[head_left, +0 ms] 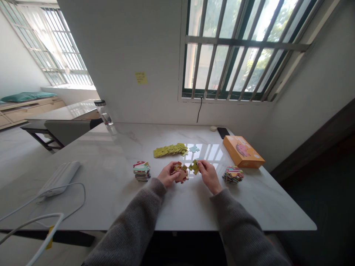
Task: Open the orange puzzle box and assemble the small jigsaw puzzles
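Observation:
My left hand (168,175) is closed around a small stack of jigsaw puzzle pieces (182,175), mostly red and pinkish on top. Between the thumb and fingers of my right hand (208,176) is one yellow-green puzzle piece (194,167), close beside that stack. Beyond both hands, a fanned row of yellow-green puzzle pieces (169,150) lies on the table, with a light blue piece (194,148) at its right end. A neat pile of pieces (141,171) stands left of my left hand, and another pile (233,174) stands right of my right hand.
The white table (116,207) reaches the wall. An orange box (243,152) lies at the right, near a black phone (223,132) and a small round white object (213,128). A clear bottle (104,113) stands at the back left. A white power strip (61,179) with cables lies left.

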Motion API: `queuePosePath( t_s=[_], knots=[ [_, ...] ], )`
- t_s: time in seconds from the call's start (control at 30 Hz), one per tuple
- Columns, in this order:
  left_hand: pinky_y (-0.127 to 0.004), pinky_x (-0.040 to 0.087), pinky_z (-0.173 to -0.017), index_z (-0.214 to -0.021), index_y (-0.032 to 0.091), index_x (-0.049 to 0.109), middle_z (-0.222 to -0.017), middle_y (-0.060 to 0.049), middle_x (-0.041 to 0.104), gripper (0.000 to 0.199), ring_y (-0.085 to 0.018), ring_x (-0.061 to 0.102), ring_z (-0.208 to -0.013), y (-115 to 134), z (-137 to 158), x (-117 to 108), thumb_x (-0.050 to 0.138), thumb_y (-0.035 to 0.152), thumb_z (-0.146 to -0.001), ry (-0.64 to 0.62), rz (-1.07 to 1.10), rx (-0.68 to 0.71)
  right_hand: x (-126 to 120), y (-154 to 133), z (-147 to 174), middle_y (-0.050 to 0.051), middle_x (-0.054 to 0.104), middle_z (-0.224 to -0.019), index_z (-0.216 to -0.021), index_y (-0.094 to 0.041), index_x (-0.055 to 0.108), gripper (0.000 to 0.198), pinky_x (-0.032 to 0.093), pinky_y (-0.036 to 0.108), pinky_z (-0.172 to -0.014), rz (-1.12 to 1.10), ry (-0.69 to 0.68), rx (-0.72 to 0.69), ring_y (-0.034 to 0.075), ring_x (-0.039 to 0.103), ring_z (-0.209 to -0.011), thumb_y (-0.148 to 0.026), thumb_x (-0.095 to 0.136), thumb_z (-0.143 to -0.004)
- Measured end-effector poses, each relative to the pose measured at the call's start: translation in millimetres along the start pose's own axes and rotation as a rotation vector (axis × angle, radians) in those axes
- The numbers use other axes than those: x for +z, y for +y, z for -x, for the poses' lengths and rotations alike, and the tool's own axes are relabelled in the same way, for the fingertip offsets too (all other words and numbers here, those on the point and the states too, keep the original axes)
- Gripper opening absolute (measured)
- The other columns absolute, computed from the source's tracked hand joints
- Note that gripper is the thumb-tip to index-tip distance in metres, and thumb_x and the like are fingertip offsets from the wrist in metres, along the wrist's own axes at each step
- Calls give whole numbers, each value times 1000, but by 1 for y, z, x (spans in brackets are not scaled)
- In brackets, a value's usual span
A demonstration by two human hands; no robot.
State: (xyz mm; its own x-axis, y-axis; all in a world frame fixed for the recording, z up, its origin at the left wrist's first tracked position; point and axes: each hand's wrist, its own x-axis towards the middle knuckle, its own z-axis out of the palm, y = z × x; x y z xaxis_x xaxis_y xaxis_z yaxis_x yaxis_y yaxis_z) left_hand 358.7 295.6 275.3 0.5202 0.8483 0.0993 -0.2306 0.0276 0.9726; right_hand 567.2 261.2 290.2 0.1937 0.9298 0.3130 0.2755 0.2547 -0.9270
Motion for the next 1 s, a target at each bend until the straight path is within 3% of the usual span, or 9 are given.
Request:
queuePosePath(
  t_s=[0.1, 0.23, 0.33, 0.4, 0.53, 0.6, 0.83, 1.0],
  knots=[
    [-31, 59, -54, -110, 15, 50, -103, -11, 67, 57, -24, 72, -75, 3, -3, -4, 80, 39, -68, 104, -55, 23, -10, 3, 12, 6, 68, -83, -100, -18, 68, 41, 46, 31, -65, 76, -36, -21, 20, 59, -71, -55, 54, -90],
    [-26, 53, -44, -104, 14, 51, -86, -6, 68, 50, -19, 68, -61, 11, -2, -3, 76, 38, -67, 171, -90, -18, -19, 7, 34, 5, 68, -80, -95, -21, 71, 27, 45, 33, -69, 332, -192, -95, 20, 58, -70, -39, 51, -93],
    [-24, 48, -39, -100, 14, 53, -78, -3, 66, 47, -15, 62, -51, 15, 0, 1, 73, 37, -65, 194, -112, -41, -25, 8, 46, 6, 67, -84, -92, -22, 71, 22, 45, 38, -82, 539, -262, -180, 23, 59, -83, -29, 51, -94],
    [-23, 47, -38, -99, 14, 54, -75, -2, 65, 45, -14, 60, -50, 15, 0, 2, 72, 36, -64, 199, -126, -49, -31, 6, 51, 8, 66, -95, -101, -21, 70, 21, 44, 40, -89, 630, -249, -205, 24, 58, -94, -26, 51, -93],
    [-24, 49, -39, -99, 15, 55, -77, -2, 65, 43, -15, 61, -53, 14, -1, 2, 72, 35, -66, 192, -136, -53, -42, -1, 61, 11, 62, -118, -129, -22, 57, 43, 43, 42, -97, 727, -326, -209, 28, 54, -112, -26, 64, -86],
    [-24, 49, -39, -99, 15, 55, -77, -2, 65, 42, -14, 60, -51, 13, -1, 1, 72, 35, -67, 183, -136, -43, -45, -7, 66, 10, 62, -120, -132, -23, 54, 51, 43, 41, -98, 784, -405, -217, 28, 53, -114, -25, 69, -83],
    [-23, 49, -40, -100, 16, 54, -78, -2, 65, 43, -14, 62, -53, 6, -3, -2, 75, 35, -67, 171, -121, -32, -38, -31, 69, 11, 64, -110, -121, -23, 59, 42, 44, 35, -84, 1048, -584, -276, 28, 58, -104, -18, 64, -80],
    [-24, 50, -39, -101, 16, 53, -80, -2, 64, 43, -15, 62, -54, 3, -4, -4, 75, 34, -68, 164, -132, -22, -36, -41, 64, 12, 61, -106, -116, -19, 59, 41, 44, 34, -84, 1082, -684, -323, 27, 58, -99, -14, 61, -75]
  ],
)
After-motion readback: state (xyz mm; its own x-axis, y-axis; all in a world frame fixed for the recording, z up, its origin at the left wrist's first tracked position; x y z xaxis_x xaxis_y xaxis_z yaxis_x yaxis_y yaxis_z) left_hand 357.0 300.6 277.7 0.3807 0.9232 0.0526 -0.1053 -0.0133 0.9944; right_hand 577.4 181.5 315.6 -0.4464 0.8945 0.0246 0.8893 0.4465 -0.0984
